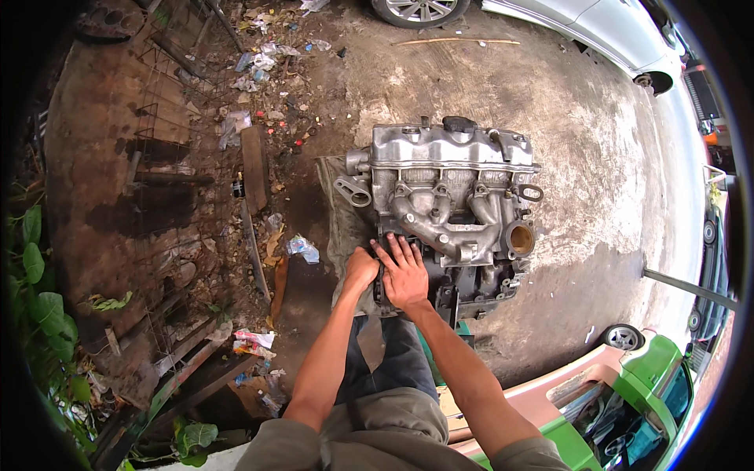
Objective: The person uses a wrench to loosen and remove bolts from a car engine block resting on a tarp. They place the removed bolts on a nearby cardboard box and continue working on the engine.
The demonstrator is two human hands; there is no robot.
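Engine [452,169] ahead, under spread right grip [404,275], beside curled left grip [360,269]

fingertips of left hand [360,271] hidden, silver car [601,30] cut off

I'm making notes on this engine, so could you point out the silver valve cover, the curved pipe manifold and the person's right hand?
Valve cover [452,149]: head view, middle of its silver body.
Manifold [469,235]: head view, its lower pipe.
Right hand [406,278]: head view, back of the hand.
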